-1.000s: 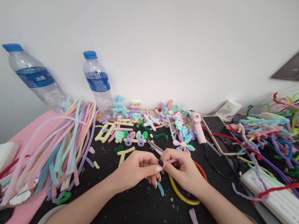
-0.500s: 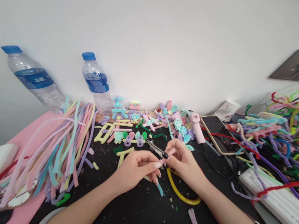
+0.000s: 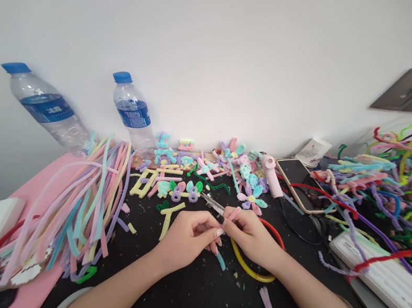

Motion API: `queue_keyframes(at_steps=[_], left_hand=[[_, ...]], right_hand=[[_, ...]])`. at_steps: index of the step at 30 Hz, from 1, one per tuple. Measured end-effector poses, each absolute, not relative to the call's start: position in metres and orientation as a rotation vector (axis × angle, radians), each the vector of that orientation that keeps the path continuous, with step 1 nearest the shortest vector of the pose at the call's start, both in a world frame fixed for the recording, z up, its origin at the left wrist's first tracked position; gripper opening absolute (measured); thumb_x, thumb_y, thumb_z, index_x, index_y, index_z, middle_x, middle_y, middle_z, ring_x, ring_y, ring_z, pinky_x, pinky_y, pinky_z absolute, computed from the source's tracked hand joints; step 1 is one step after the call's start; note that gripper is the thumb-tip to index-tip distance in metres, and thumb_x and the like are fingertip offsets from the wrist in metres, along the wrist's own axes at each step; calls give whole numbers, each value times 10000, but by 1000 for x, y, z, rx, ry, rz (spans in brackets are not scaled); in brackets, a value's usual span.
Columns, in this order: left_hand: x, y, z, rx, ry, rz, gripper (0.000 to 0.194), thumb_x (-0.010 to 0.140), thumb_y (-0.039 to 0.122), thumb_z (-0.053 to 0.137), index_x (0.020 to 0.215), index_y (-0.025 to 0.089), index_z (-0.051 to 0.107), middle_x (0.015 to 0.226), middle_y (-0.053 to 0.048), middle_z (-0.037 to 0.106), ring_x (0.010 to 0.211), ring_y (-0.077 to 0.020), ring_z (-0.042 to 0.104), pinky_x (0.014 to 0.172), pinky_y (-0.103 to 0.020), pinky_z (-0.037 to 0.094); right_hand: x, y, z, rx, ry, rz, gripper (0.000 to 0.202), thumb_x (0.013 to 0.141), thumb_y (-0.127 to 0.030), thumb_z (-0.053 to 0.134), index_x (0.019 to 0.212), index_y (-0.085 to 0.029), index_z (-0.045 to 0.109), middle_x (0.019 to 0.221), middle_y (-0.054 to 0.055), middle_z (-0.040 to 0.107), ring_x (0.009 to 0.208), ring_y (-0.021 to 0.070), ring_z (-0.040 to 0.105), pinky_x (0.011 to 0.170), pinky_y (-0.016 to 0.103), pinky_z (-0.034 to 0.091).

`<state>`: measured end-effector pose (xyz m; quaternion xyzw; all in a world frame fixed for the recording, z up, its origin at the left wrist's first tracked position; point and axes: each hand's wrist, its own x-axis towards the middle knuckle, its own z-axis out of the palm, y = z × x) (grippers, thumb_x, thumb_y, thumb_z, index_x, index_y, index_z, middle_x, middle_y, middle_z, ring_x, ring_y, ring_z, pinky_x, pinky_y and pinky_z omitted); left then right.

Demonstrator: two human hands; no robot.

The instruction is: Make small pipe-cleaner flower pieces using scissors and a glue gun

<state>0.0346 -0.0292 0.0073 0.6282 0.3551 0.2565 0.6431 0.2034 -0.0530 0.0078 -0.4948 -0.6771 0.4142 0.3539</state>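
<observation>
Strip of pink fuzzy stem (image 3: 234, 213) sits just above the bench (image 3: 168, 304), pinched by thumb and fingers of the right hand (image 3: 251, 236), while the left hand (image 3: 189, 237) curls inward at its 9 o'clock, fingertips meeting the right's and too bunched to tell whether they grip the strip. From the hands, scissor blades (image 3: 214, 204) point to 11 o'clock, a pastel flower (image 3: 251, 199) lies at 2 o'clock, and 2 bottles (image 3: 132, 115) stand at 10 and 11 o'clock.
</observation>
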Motion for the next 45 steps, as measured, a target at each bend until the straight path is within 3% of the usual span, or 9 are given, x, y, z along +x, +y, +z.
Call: queue_keyframes(at_steps=[10, 14, 18, 23, 34, 45], left_hand=[[28, -35, 7, 2208, 838, 809, 238, 886, 201, 432, 733, 170, 612, 678, -31, 598, 639, -130, 537, 612, -231, 410], [30, -32, 7, 1804, 820, 730, 213, 873, 324, 499, 802, 161, 616, 695, -34, 602, 627, -140, 586, 590, -236, 458], [34, -29, 4, 1069, 629, 529, 421, 898, 493, 399, 752, 133, 559, 612, -18, 578, 415, -105, 565, 371, -180, 393], [37, -29, 3, 747, 543, 510, 273, 860, 324, 558, 682, 118, 545, 593, 20, 550, 338, -36, 485, 329, -131, 350], [32, -27, 4, 789, 545, 497, 235, 800, 285, 653, 664, 102, 597, 607, -3, 590, 427, -41, 510, 427, -143, 399], [35, -29, 2, 1152, 629, 593, 241, 836, 303, 597, 682, 118, 609, 576, 2, 610, 448, -77, 556, 461, -175, 428]], right_hand=[[194, -57, 9, -1356, -1619, 1050, 303, 870, -276, 440, 586, -195, 371, 579, -55, 345, 529, 97, 311, 489, 225, 267], [197, -57, 7, -1285, -1600, 1038, 307, 893, -294, 429, 606, -195, 386, 603, -47, 371, 547, 104, 335, 514, 228, 298], [201, -55, 4, -1129, -1605, 1089, 281, 928, -299, 411, 682, -186, 486, 666, -19, 455, 602, 117, 432, 588, 241, 373], [202, -57, 5, -1086, -1699, 1098, 235, 937, -292, 421, 753, -188, 524, 717, 4, 517, 665, 133, 500, 634, 255, 400], [202, -59, 7, -1054, -1803, 941, 290, 939, -229, 394, 667, -177, 479, 649, -21, 452, 607, 108, 424, 577, 230, 331], [198, -60, 4, -1161, -1671, 994, 332, 897, -208, 421, 577, -194, 334, 565, -55, 327, 533, 95, 302, 514, 236, 252]])
